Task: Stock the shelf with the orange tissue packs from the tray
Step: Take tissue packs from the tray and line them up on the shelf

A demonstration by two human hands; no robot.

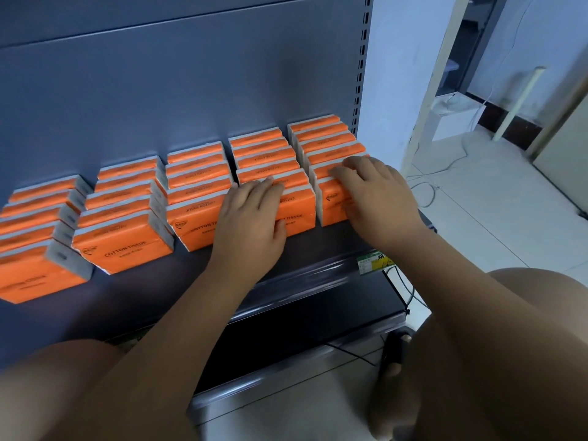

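Note:
Several rows of orange tissue packs point(124, 246) stand upright on the dark shelf point(165, 291), running back toward the grey back panel. My left hand point(251, 224) lies flat, fingers spread, on the front pack of the second row from the right point(300, 208). My right hand point(375, 195) rests with fingers apart over the front packs of the rightmost row point(331, 198). Neither hand is closed around a pack. No tray is in view.
The shelf's slotted upright point(362, 74) stands just right of the last row. A price label point(375, 262) sits on the shelf's front rail. A lower shelf point(302, 338) juts out below. My knees fill the bottom corners. Cables lie on the tiled floor at right.

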